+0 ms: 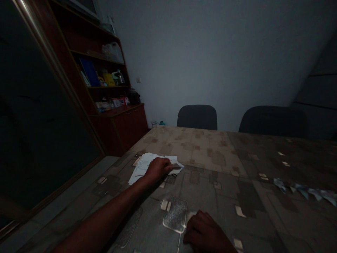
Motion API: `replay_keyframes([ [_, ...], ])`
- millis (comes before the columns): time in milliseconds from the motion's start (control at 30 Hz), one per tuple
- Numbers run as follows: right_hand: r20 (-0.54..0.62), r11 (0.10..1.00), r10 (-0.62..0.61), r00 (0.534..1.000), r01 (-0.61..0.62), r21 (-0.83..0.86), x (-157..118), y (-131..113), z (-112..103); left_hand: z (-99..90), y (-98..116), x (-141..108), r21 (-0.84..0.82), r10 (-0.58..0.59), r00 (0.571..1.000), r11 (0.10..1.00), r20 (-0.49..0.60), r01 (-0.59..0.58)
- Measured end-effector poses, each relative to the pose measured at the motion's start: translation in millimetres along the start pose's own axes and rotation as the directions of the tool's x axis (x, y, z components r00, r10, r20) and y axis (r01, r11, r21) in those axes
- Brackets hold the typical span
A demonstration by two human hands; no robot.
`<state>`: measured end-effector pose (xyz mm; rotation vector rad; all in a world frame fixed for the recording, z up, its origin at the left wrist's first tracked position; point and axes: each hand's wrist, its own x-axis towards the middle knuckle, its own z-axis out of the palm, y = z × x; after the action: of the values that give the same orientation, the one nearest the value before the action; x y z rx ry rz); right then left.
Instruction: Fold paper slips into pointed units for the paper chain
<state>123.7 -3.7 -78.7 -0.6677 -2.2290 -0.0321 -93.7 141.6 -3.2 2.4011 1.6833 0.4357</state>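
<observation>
My left hand [158, 166] reaches forward over a spread stack of white papers [143, 164], its fingers pinched together. A small flat grey-brown piece [176, 166] shows right at the fingertips; the dim light hides whether it is gripped or only lies there. Printed or written lines are faintly visible on the papers. Nearer to me, at the bottom of the view, my right hand [201, 230] is low over the patterned tablecloth [200, 189] with fingers curled inward. Whatever those fingers may hold is hidden.
A row of crumpled, pale paper-like pieces [305, 189] lies on the table's right side. Two dark chairs [197, 117] stand behind the far edge. At the left is a red-brown shelf cabinet [131, 123] with assorted items. A jar [154, 124] shows beyond the far left corner.
</observation>
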Motion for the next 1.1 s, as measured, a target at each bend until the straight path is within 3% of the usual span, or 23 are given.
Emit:
replay_keyframes([
  [133,-0.024,1.0,-0.002,1.0,0.002,-0.009,1,0,1,4.0,2,-7,-0.033,0.025,1.0,0.999,-0.01,-0.025],
  [300,0.101,0.994,0.045,0.994,-0.055,0.092,0,0,-11,-1.3,9,-15,-0.145,0.093,0.991,0.984,-0.093,-0.106],
  [400,0.139,0.939,0.254,0.957,-0.279,0.203,6,4,-35,-4.3,22,-22,-0.252,0.098,0.979,0.957,-0.18,-0.142],
  [467,0.087,0.867,0.46,0.884,-0.468,0.17,12,8,-53,-2.5,35,-31,-0.314,0.115,0.973,0.933,-0.199,-0.174],
  [533,-0.016,0.84,0.537,0.844,-0.532,0.106,20,13,-68,3.2,51,-43,-0.368,0.133,0.967,0.907,-0.215,-0.207],
  [633,-0.039,0.905,0.425,0.904,-0.425,0.013,27,16,-81,17.1,73,-66,-0.448,0.254,0.921,0.815,-0.295,-0.368],
  [767,0.086,0.974,0.221,0.972,-0.215,-0.07,21,19,-87,38.0,92,-89,-0.219,0.508,0.781,0.768,-0.364,-0.602],
  [933,0.169,0.984,0.084,0.982,-0.055,-0.171,-20,30,-81,62.2,92,-98,-0.06,0.628,0.709,0.734,-0.322,-0.677],
  [1000,0.138,0.983,0.097,0.986,-0.073,-0.17,-38,34,-74,70.1,89,-101,-0.025,0.689,0.653,0.681,-0.314,-0.732],
  [1100,0.166,0.997,0.061,0.984,-0.052,-0.058,-52,33,-70,75.8,85,-105,-0.034,0.723,0.652,0.664,-0.229,-0.747],
])
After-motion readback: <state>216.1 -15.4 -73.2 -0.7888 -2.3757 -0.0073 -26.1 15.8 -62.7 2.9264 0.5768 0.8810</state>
